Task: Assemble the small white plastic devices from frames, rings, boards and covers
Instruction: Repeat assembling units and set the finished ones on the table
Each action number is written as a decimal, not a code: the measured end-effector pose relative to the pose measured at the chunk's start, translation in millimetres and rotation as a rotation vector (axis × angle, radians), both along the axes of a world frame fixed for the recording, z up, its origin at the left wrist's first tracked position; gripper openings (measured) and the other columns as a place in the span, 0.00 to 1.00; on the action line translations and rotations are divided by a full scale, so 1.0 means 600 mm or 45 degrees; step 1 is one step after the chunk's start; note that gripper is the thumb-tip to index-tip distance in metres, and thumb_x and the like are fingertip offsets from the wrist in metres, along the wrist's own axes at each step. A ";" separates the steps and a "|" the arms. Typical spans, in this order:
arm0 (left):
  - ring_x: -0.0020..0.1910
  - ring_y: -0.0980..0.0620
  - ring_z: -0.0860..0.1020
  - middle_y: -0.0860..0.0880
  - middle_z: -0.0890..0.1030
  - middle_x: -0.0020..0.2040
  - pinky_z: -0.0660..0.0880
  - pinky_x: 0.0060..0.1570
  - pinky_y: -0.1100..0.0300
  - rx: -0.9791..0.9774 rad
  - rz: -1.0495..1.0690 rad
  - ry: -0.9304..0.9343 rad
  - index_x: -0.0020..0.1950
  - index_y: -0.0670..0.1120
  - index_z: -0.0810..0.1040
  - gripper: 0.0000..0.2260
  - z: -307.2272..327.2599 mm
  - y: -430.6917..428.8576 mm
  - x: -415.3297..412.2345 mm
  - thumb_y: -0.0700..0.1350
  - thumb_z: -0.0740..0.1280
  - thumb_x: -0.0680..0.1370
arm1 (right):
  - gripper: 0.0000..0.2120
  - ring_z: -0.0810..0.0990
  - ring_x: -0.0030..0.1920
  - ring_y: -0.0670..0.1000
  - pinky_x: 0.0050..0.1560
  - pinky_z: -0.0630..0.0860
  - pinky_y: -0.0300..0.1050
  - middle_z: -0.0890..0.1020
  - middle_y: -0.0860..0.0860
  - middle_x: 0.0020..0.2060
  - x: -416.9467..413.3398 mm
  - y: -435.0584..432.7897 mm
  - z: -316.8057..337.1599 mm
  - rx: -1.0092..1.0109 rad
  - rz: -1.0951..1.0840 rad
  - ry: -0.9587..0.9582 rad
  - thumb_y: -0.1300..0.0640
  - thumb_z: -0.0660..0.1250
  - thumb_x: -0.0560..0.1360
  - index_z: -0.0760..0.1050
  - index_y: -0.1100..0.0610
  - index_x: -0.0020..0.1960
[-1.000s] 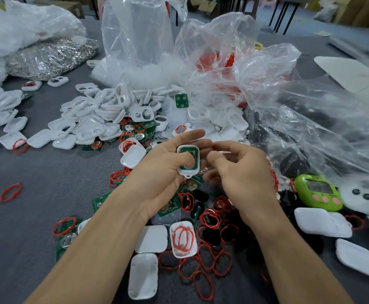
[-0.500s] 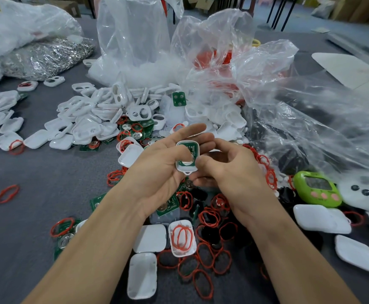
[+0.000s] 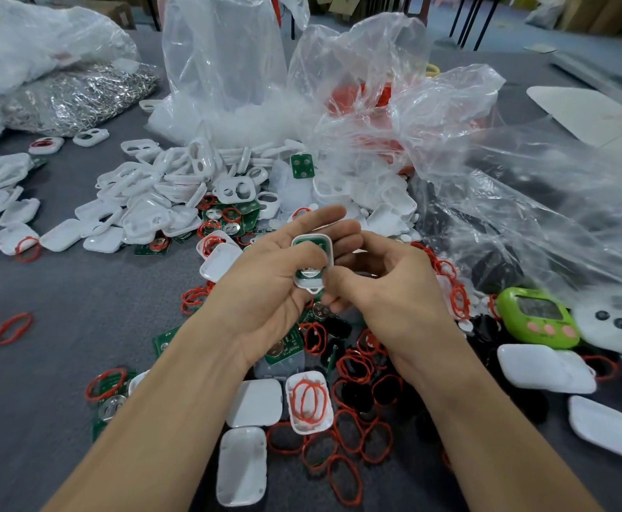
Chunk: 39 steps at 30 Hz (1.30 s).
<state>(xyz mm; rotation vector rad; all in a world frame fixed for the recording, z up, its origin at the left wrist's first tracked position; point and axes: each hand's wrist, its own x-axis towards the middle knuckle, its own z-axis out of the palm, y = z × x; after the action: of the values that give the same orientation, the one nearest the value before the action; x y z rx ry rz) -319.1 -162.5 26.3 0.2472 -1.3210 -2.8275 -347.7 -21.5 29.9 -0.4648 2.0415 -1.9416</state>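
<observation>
The frame (image 3: 328,253) is gripped in the left hand (image 3: 265,290) above the counter (image 3: 61,290), with the thumb pressed onto the green board (image 3: 316,246) sitting in it. The right hand (image 3: 394,290) is curled at the frame's lower edge; whether anything's pinched there can't be told. Looks like the board's being seated, so pressure should be spread evenly and the board checked flat before a ring from the rings (image 3: 352,364) is added.

On my right, one green gadget (image 3: 538,319) with pink buttons. Ahead of me, clear bags (image 3: 224,68); far left, a silver heap (image 3: 76,97).
</observation>
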 end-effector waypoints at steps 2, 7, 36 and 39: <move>0.50 0.50 0.86 0.42 0.86 0.54 0.83 0.50 0.59 0.026 -0.011 0.005 0.61 0.39 0.79 0.23 0.000 -0.002 0.000 0.22 0.53 0.76 | 0.09 0.83 0.31 0.50 0.34 0.79 0.38 0.84 0.56 0.33 0.000 0.001 0.002 -0.052 0.019 -0.033 0.69 0.72 0.73 0.84 0.56 0.46; 0.49 0.50 0.86 0.43 0.86 0.53 0.84 0.47 0.59 0.067 -0.044 0.057 0.61 0.40 0.79 0.21 0.003 -0.002 0.003 0.27 0.62 0.70 | 0.08 0.82 0.30 0.50 0.33 0.79 0.39 0.83 0.57 0.32 0.001 0.000 0.005 -0.105 0.025 -0.053 0.71 0.72 0.74 0.84 0.60 0.46; 0.56 0.47 0.84 0.40 0.85 0.56 0.67 0.57 0.49 0.062 -0.052 -0.001 0.58 0.40 0.81 0.27 0.000 0.001 0.005 0.22 0.54 0.68 | 0.04 0.83 0.31 0.52 0.36 0.83 0.52 0.85 0.52 0.31 0.005 -0.005 -0.009 0.124 -0.090 0.143 0.56 0.72 0.69 0.82 0.53 0.44; 0.57 0.46 0.84 0.39 0.85 0.56 0.72 0.58 0.47 0.046 -0.056 0.009 0.57 0.39 0.80 0.26 -0.001 0.002 0.006 0.22 0.53 0.69 | 0.06 0.83 0.33 0.56 0.39 0.82 0.61 0.84 0.52 0.33 0.005 -0.009 -0.012 0.157 -0.102 0.152 0.53 0.72 0.69 0.81 0.51 0.46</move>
<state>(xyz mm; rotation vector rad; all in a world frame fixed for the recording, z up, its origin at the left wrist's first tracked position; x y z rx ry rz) -315.5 -161.0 25.9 0.2110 -1.2906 -2.8877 -344.4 -26.6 22.6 -0.4884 2.2724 -1.8586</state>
